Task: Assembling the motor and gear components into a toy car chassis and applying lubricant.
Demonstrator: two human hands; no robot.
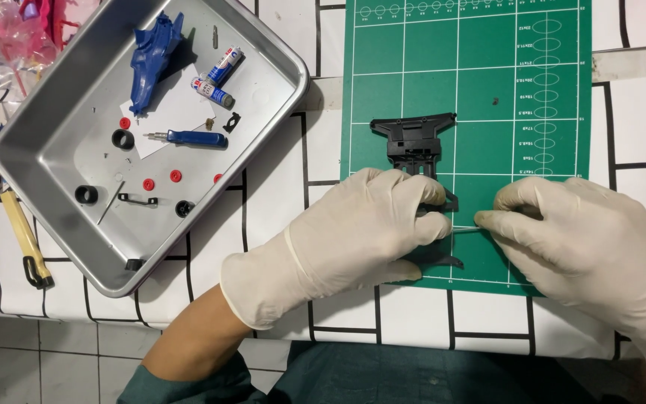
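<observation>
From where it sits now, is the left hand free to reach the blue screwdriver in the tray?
Probably not right away: the left hand is pressing the black plastic chassis on the green mat. Otherwise nothing covers the blue screwdriver in the open metal tray.

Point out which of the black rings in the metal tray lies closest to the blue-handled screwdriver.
The black ring just left of the screwdriver's tip, beside a red cap. The other two rings lie farther down, toward the tray's near edge.

A metal tray [278, 56] sits on the white, black-lined surface [278, 179], up and to the left of the left hand. It holds a blue plastic shell [152, 56], two batteries [218, 78], a blue-handled screwdriver [188, 138], small red caps [162, 179] and black rings [122, 139]. A yellow-handled tool [24, 238] lies left of the tray.
</observation>
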